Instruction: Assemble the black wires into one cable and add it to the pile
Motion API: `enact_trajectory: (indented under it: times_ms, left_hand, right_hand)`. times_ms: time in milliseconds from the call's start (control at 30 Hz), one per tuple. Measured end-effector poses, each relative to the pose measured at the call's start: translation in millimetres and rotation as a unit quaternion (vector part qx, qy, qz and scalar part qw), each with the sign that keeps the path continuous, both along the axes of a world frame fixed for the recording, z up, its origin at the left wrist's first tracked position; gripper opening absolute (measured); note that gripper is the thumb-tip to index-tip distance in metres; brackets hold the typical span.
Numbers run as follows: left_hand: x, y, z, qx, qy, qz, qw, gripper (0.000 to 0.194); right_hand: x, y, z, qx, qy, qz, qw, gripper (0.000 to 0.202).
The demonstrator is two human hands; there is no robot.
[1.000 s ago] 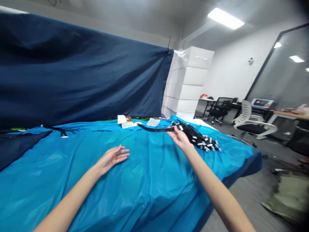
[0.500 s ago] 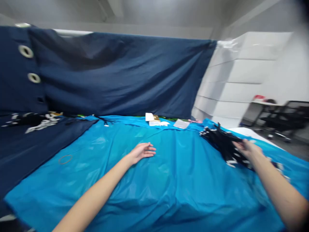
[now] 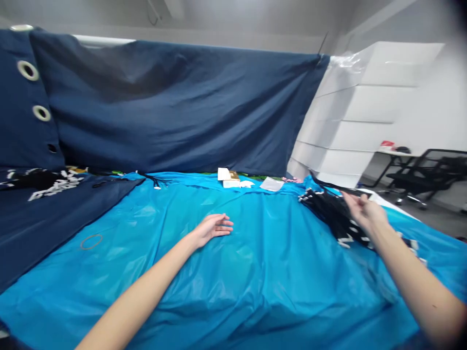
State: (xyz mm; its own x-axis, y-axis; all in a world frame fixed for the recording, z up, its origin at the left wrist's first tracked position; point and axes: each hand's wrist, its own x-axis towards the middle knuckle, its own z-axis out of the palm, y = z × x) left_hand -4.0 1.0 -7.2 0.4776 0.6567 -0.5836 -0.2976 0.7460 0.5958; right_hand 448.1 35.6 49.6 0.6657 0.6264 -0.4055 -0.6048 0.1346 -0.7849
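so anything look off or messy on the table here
Little stands out: a lone rubber band lies loose on the blue cover, far from the tangled black cable pile at the right hand. Left hand rests flat.

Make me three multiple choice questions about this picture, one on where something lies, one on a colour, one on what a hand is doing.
1. Where does the rubber band lie?
A. on the light blue sheet, left of the left hand
B. on the cable pile
C. on the white drawers

2. What colour is the hanging curtain?
A. red
B. dark blue
C. white

3. The left hand is:
A. gripping a cable
B. open, empty, on the sheet
C. raised high

A: band on light blue sheet.
B: navy fabric.
B: flat, open.
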Motion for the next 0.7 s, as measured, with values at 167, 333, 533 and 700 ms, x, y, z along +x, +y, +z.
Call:
enact_trajectory:
  times_ms: [167, 333, 533, 700]
  left_hand:
    - [1.9, 3.4, 8.8, 0.003, 0.031, 0.012, 0.999, 0.013]
    - [4.7, 7.0, 10.1, 0.003, 0.068, -0.009, 0.998, 0.011]
    - [8.3, 11.9, 18.6, -0.001, 0.091, 0.008, 0.996, 0.016]
    - [-12.5, 37.6, 69.3, 0.123, 0.089, 0.141, 0.978, 0.026]
  right_hand:
    - [-17.0, 0.8, 20.5, -0.018, -0.086, 0.018, 0.996, 0.023]
    - [-14.7, -4.4, 31.8, -0.067, -0.179, 0.014, 0.981, 0.021]
    - [-8.7, -21.5, 24.1, -0.181, -0.320, 0.012, 0.930, 0.022]
    - [-3.2, -32.4, 25.2, -0.272, -0.491, 0.055, 0.826, 0.027]
